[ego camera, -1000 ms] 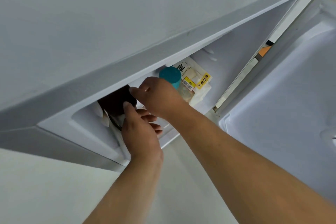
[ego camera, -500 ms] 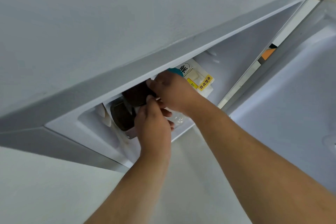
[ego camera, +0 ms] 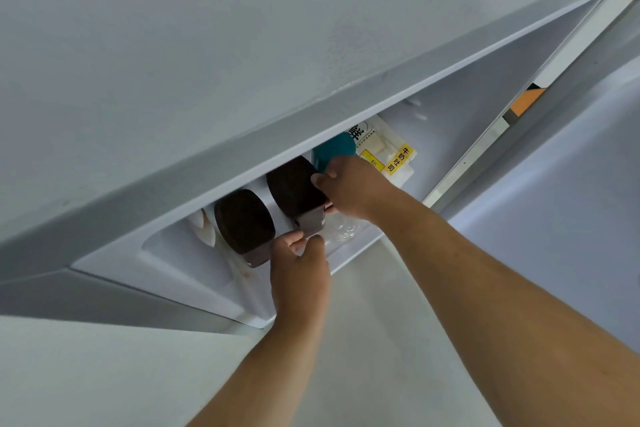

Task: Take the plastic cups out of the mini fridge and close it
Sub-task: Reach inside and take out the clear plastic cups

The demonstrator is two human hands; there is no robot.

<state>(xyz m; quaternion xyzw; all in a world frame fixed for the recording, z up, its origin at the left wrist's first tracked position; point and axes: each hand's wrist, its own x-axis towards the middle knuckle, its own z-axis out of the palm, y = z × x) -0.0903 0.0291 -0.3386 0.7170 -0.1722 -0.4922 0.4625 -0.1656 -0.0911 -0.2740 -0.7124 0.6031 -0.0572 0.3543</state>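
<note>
Two plastic cups with dark brown lids lie on their sides in the open mini fridge, lids toward me. My right hand grips the upper right edge of the right cup. My left hand pinches the lower edge of the same cup's lid. The left cup sits just beside it, untouched and partly under the fridge's top edge. The cups' bodies are mostly hidden.
A teal lid and a white bread package with a yellow label lie behind my right hand. Clear plastic shows under the right cup. The open fridge door stands at the right. Pale floor lies below.
Both dark-lidded cups have slid outward toward me and show more fully. My right hand moved from the teal lid onto the right cup, and my left hand shifted to its lower edge.
</note>
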